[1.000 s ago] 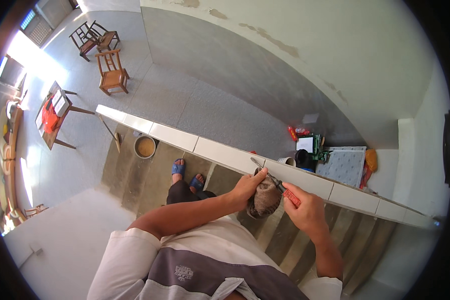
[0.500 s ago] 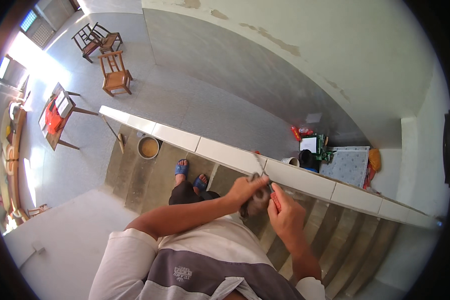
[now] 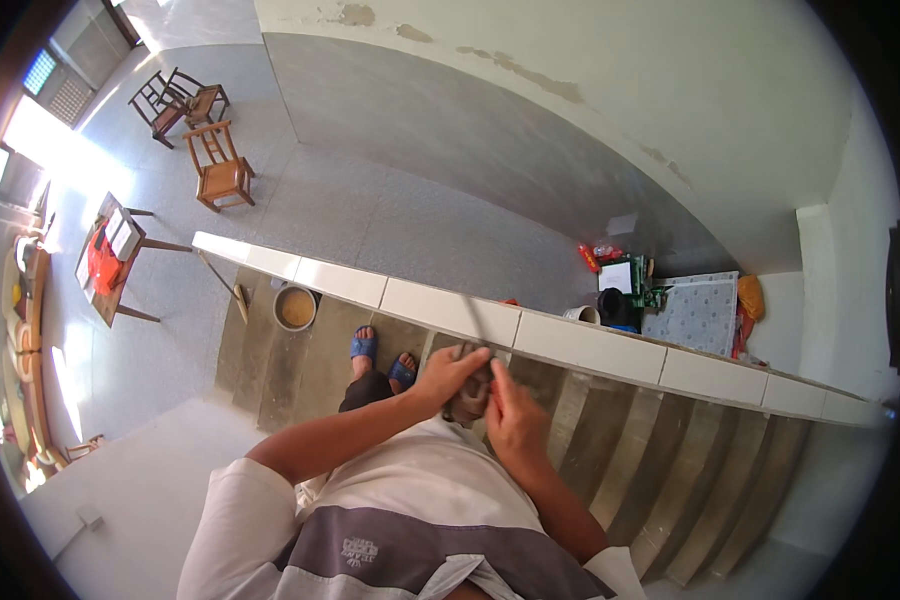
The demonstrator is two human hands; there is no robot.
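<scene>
Grey-brown lump (image 3: 467, 392), possibly a wad of mortar or a stone, is sitting between the person's two hands, just below the white tiled ledge (image 3: 580, 345) that is running along the top of the concrete stairs (image 3: 610, 440). The left hand (image 3: 448, 373) is curling around the lump's left side, fingers wrapping over its top. The right hand (image 3: 513, 420) is pressing against its right side with the forefinger stretched upward; a thin, blurred blade-like tool (image 3: 473, 318) is rising from the hands across the ledge, though which hand is gripping it is hard to tell. Both forearms are coming up from the person's striped white and grey shirt (image 3: 410, 530). Further down the steps, another person's feet in blue sandals (image 3: 380, 358) are standing near a round bucket (image 3: 295, 307). Wooden chairs (image 3: 205, 140) are standing well apart on the grey floor beyond.
</scene>
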